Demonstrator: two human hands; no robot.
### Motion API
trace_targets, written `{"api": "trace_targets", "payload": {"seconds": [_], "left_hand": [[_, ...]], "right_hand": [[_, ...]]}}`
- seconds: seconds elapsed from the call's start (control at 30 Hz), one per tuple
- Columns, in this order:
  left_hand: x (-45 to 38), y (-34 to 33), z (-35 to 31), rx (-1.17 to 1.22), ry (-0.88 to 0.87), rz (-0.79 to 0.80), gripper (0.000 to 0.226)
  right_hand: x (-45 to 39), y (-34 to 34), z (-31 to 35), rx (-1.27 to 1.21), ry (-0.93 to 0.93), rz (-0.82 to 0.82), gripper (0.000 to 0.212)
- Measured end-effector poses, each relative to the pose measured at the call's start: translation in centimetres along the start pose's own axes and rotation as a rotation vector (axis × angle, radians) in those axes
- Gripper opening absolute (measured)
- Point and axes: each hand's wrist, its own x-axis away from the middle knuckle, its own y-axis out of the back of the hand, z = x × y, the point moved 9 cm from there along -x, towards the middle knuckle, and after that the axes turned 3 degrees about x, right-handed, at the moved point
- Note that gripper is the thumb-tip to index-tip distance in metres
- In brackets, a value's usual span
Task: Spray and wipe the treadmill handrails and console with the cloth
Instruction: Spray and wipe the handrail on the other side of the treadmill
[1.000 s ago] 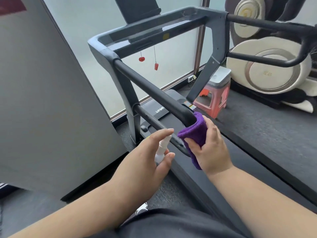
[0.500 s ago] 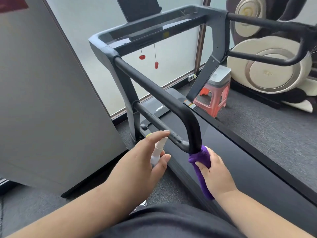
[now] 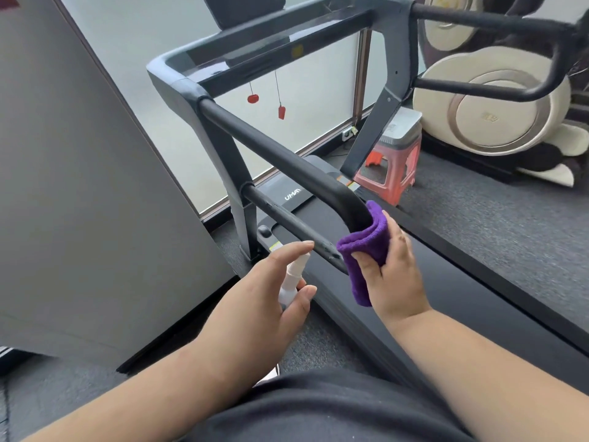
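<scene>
A grey panel leans at nine o'clock, filling the left side from floor to top edge. Just right of it, at seven o'clock, the left hand grips a small white spray bottle: the thumb curls round its side and the forefinger lies straight over the nozzle, which points toward the lower bar of the near handrail. The bottle stands near that bar but apart from it.

From eleven o'clock the upper handrail runs down to the centre, where it bends downward to meet the lower bar. At that bend, at about five o'clock from the centre, the right hand holds a purple cloth wrapped round the rail; the thumb pinches the cloth on the near side, the fingers curl behind it, and a loose end hangs below the palm.

At twelve o'clock the console spans the frame, with two red tags hanging on cords beneath it. The black belt runs under the right forearm toward four o'clock.

At one o'clock a red stool with a grey top stands on the carpet beside the far upright. At two o'clock the far handrail crosses in front of a cream machine.
</scene>
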Motion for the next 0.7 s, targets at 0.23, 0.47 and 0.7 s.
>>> {"api": "trace_targets", "payload": {"seconds": [0.23, 0.47, 0.7], "left_hand": [[-2.4, -0.2, 3.0, -0.017, -0.033, 0.077, 0.048], [-7.1, -0.7, 6.0, -0.014, -0.182, 0.304, 0.054], [-10.6, 0.8, 10.4, 0.064, -0.369, 0.543, 0.053]], "right_hand": [[2.3, -1.2, -4.1, 0.047, -0.151, 0.053, 0.077], [5.4, -3.1, -6.8, 0.04, -0.369, 0.024, 0.057], [11.2, -6.2, -4.6, 0.078, -0.56, -0.262, 0.018]]}}
